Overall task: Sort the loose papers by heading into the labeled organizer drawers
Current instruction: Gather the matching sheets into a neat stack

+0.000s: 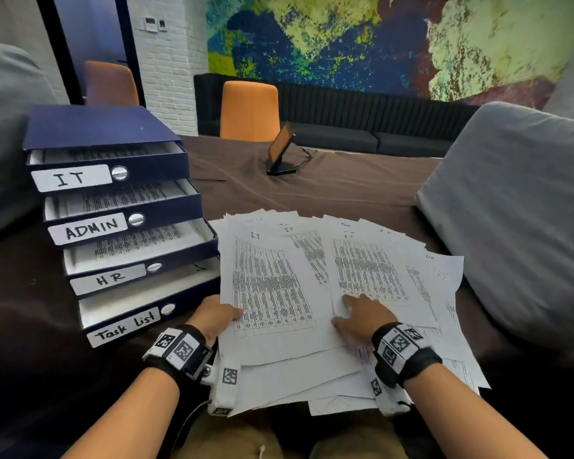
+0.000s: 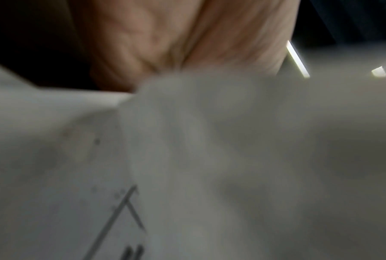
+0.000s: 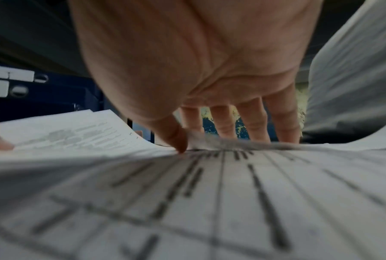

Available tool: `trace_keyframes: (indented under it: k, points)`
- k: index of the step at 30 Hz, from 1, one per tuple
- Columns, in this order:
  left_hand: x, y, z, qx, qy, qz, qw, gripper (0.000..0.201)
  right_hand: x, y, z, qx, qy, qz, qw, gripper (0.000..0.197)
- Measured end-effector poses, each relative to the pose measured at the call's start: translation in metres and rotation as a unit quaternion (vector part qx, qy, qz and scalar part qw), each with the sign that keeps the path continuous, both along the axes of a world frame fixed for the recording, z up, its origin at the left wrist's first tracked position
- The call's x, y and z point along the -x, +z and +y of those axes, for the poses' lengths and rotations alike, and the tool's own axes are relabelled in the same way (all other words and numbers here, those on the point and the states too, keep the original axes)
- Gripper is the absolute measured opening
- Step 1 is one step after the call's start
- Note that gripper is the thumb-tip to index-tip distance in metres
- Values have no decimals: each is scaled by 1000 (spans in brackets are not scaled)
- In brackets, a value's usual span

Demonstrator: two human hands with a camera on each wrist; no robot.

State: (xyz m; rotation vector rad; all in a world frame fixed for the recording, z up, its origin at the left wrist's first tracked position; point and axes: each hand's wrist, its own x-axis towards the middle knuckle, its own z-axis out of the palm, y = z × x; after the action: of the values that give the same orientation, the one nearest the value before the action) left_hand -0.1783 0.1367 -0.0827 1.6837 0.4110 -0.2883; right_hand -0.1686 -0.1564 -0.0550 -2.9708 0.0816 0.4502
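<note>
While both hands are down on the paper pile [image 1: 312,369], nothing's actually lifted clear yet. Nearest the body, the left hand [image 1: 217,315] has the lower left edge of an IT-headed sheet [image 1: 272,286], thumb on top; the rest of its fingers are tucked under the paper, so I'm guessing it's a pinch. The left wrist view is just blur and palm. The right hand [image 1: 362,314] lies flat with fingers [image 3: 252,121] spread straight, pressing a second IT sheet [image 1: 368,270], thumb tip at its lifted edge.

Both sheets run long-axis away from the body, headings at the far end. Beyond the pile's left side sits the organizer [image 1: 113,200], four drawers pulled out stepwise: Task List drawer [image 1: 126,326] closest to the pile, then HR, ADMIN, and the IT drawer [image 1: 106,167] at the top, farthest back.

So the left hand is way closer to the organizer, and its sheet has to travel up and left from the pile to the far top drawer. Seems like a left-hand job to me.
</note>
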Motion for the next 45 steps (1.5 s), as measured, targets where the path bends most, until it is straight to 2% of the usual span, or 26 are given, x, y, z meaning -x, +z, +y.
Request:
trace_keyframes:
  k: [2, 4, 8, 13, 16, 20, 22, 23, 25, 28, 30, 32, 36, 37, 41, 43, 45]
  points:
    - [1, 1, 2, -4, 0, 7, 1000, 26, 1, 1, 4, 23, 13, -42, 999, 42]
    - [1, 2, 1, -3, 5, 12, 1000, 25, 6, 5, 5, 40, 16, -76, 996, 32]
    - [0, 5, -2, 11, 17, 12, 1000, 29, 21, 9, 16, -33, 22, -115, 993, 43]
    - [1, 11, -8, 49, 36, 1, 998, 28, 48, 0, 54, -143, 121, -117, 975, 41]
    - [4, 13, -8, 58, 30, -12, 998, 34, 63, -3, 78, -182, 180, -101, 961, 39]
    - [4, 5, -8, -1, 1, -5, 1000, 21, 73, -2, 95, -252, 247, -14, 936, 42]
    - [4, 7, -7, -16, -1, 6, 1000, 21, 75, 6, 94, -318, 224, 3, 921, 47]
    - [3, 8, -8, -14, 6, 8, 1000, 23, 73, 11, 91, -342, 203, -16, 917, 47]
    - [2, 11, -9, -7, 25, 10, 1000, 29, 64, 21, 79, -368, 144, -80, 915, 42]
    - [1, 12, -11, -9, 58, 19, 998, 28, 37, 32, 50, -403, -3, -174, 899, 28]
    - [1, 11, -11, -9, 83, 18, 996, 18, 16, 40, 29, -401, -101, -213, 885, 25]
    - [1, 11, -12, 0, 106, 17, 994, 14, -6, 42, 7, -357, -176, -226, 889, 24]
    - [1, 12, -13, 11, 107, 29, 994, 19, -43, 40, -30, -257, -262, -183, 912, 14]
    - [1, 13, -13, 15, 110, 34, 993, 21, -50, 40, -34, -263, -278, -162, 910, 16]
    - [3, 12, -14, 47, 93, 30, 994, 24, -72, 31, -42, -296, -306, -79, 901, 52]
    - [5, 13, -14, 56, 92, 24, 994, 27, -79, 25, -41, -282, -292, -48, 913, 53]
    - [7, 15, -14, 54, 75, 27, 995, 29, -87, 17, -42, -281, -280, -33, 918, 45]
